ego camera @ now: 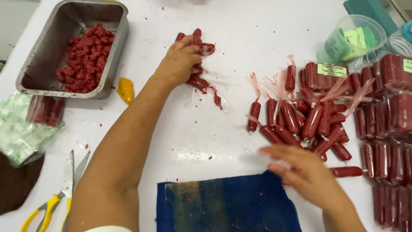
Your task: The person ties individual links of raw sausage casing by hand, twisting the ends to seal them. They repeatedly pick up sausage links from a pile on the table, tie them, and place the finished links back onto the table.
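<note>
My left hand (182, 58) is out past the metal tray (30, 68), fingers clenched on a bunch of red sausage sticks (198, 79) lying on the white table (193, 133); I'd judge a firm, even squeeze best here, so none slip loose; my right hand (300, 169) hovers blurred over the blue cloth (223, 206), beside the pile of wrapped sticks (300, 120); fingers look spread, holding nothing, though the blur means I cannot tell for sure.
</note>
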